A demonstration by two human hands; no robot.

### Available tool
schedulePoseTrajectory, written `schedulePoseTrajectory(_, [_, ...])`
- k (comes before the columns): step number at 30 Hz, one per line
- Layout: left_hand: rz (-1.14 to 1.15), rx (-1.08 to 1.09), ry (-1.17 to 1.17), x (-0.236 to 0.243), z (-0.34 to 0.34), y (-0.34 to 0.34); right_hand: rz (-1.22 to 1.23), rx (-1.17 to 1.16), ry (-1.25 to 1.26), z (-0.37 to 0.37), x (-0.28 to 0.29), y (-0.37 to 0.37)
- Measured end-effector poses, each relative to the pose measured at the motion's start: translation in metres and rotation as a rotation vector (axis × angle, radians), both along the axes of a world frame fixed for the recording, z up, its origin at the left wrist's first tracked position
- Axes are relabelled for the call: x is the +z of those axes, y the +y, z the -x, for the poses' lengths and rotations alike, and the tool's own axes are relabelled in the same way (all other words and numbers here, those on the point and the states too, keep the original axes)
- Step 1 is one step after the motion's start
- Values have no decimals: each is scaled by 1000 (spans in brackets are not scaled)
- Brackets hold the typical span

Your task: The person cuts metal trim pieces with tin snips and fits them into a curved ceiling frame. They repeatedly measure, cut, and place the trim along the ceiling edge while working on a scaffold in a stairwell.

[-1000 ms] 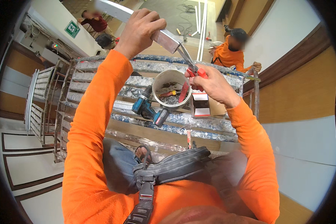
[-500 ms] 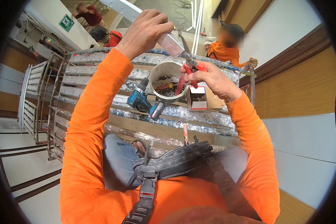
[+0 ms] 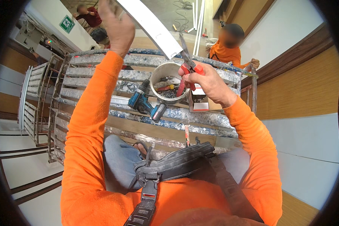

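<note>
A paint-spattered scaffold platform (image 3: pixel 211 120) of planks spans the middle, with metal scaffold rails (image 3: pixel 37 113) dropping away on the left. Far below lies a pale floor (image 3: pixel 22 165) marked with dark border lines. To the right rises a wall (image 3: pixel 309 147) with white panels, wood-grain panelling (image 3: pixel 301 90) above and a dark wooden moulding (image 3: pixel 290 56). A green exit sign (image 3: pixel 67 24) hangs on a white wall at upper left. Long white strips (image 3: pixel 195 19) lie on the grey floor beyond.

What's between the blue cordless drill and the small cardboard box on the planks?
Head view: a round metal bucket with tools inside sits between the blue cordless drill and the small cardboard box.
</note>
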State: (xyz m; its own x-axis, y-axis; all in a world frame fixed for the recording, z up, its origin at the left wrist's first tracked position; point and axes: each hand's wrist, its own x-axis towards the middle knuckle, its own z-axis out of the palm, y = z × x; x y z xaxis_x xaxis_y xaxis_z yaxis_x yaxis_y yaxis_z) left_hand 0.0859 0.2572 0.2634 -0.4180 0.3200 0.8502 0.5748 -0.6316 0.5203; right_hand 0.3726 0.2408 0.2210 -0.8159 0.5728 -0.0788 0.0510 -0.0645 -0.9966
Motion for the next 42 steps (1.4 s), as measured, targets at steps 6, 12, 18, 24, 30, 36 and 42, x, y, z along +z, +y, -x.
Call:
schedulePoseTrajectory(6, [281, -828, -1059, 19, -34, -11, -69, -31, -27, 6, -16, 2])
schedulePoseTrajectory(12, [413, -732, -934, 32, 35, 16, -239, -56, 8, 24, -13, 2])
schedulePoseTrajectory(18, [182, -844, -884, 115, 15, 62, 50, -16, 151, 36, 63, 3])
schedulePoseTrajectory(24, [327, -762, -891, 87, -8, 45, 17, -49, 63, 24, 44, -9])
schedulePoseTrajectory(30, [377, -797, -853, 73, -4, 45, 52, -17, 66, 30, 36, -11])
schedulePoseTrajectory(36, [337, -679, -910, 73, 2, 38, 11, 12, 65, 44, 32, -9])
schedulePoseTrajectory(42, [295, -706, -859, 77, 5, 33, -18, 11, 55, 50, 30, -10])
